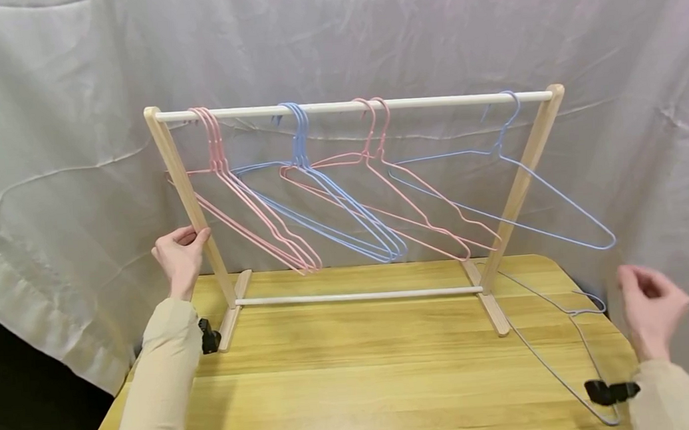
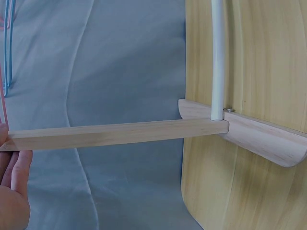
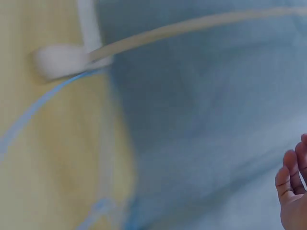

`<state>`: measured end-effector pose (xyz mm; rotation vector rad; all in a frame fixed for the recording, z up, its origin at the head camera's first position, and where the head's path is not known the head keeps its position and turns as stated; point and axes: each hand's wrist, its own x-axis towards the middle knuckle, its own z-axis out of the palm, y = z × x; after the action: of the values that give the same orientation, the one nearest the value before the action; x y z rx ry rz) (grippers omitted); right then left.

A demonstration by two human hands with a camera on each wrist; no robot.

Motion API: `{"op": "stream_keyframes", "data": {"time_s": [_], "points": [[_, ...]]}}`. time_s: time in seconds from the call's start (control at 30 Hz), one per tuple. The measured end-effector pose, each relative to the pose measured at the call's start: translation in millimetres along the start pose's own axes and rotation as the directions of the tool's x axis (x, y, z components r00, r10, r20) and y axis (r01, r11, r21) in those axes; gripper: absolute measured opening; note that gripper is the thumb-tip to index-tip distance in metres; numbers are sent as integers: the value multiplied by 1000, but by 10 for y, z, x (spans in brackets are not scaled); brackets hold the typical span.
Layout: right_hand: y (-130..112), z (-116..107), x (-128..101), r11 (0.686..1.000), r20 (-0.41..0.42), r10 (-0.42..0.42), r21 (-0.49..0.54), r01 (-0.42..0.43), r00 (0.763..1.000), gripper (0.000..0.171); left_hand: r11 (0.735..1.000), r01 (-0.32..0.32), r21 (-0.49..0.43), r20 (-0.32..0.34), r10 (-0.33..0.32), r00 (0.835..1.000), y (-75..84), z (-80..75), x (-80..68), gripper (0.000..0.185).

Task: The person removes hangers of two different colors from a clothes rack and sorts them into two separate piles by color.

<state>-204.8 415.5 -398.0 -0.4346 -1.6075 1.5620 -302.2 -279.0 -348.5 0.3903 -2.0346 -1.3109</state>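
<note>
Yeah, no readable text, labels, brands, numbers or signs on anything in any of the three views.
</note>
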Motion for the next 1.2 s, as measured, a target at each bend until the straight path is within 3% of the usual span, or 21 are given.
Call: {"op": "stream_keyframes", "data": {"time_s": [0.07, 0.13, 0.2, 0.27, 0.37, 0.47, 0.53, 0.67, 0.8, 1.2], "points": [[-253, 161, 103, 984, 19, -87, 161, 83, 996, 10, 1000, 7, 4, 3, -7, 1000, 1, -2, -2, 35], [-473, 320, 182, 943, 65, -172, 300, 145, 983, 8, 1000, 7, 7, 2, -7, 1000, -2, -1, -3, 35], [-658, 461, 225, 913, 125, -247, 363, 188, 961, 9, 1000, 2, 10, 0, -2, 1000, -5, 0, -3, 34], [-812, 573, 239, 923, 191, -281, 321, 211, 941, 9, 1000, -3, 10, -2, 3, 1000, -8, -3, -1, 34], [-954, 689, 237, 957, 291, -290, 115, 267, 912, 12, 1000, -14, 8, -5, 14, 1000, -13, -3, 1, 33], [-1014, 757, 228, 934, 362, -280, -111, 339, 889, 20, 1000, -20, 9, -5, 20, 1000, -16, 0, 1, 33], [-1022, 793, 227, 914, 394, -282, -167, 370, 875, 23, 1000, -22, 11, -4, 22, 1000, -16, 1, 0, 33], [-1011, 843, 231, 890, 405, -308, -197, 412, 861, 21, 1000, -19, 12, -1, 19, 1000, -10, 2, -1, 34], [-998, 852, 247, 882, 385, -310, -225, 415, 869, 15, 1000, -22, 10, -3, 22, 1000, -11, 8, 1, 34], [-942, 870, 242, 896, 334, -329, -184, 404, 883, 10, 1000, -16, -1, -7, 16, 1000, -20, 12, 7, 32]]}}
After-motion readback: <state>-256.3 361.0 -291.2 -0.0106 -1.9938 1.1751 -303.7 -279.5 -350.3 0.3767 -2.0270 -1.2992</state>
